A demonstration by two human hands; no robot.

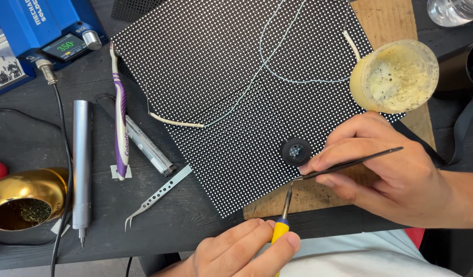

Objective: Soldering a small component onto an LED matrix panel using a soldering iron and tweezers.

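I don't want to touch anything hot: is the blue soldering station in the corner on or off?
On. The blue soldering station has a lit display showing green digits; a cable runs from its front socket.

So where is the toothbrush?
The purple and white toothbrush lies on the left side of the dark table in the head view, between the silver pen-shaped tool and the black dotted panel.

A soldering iron [283,218] with a yellow-and-blue grip is standing nearly upright, its dark tip reaching the lower edge of a black LED matrix panel [231,87] that is lying tilted on the bench. Slim black tweezers [349,165] are angling in from the right, their points meeting the iron's tip at the panel's edge.
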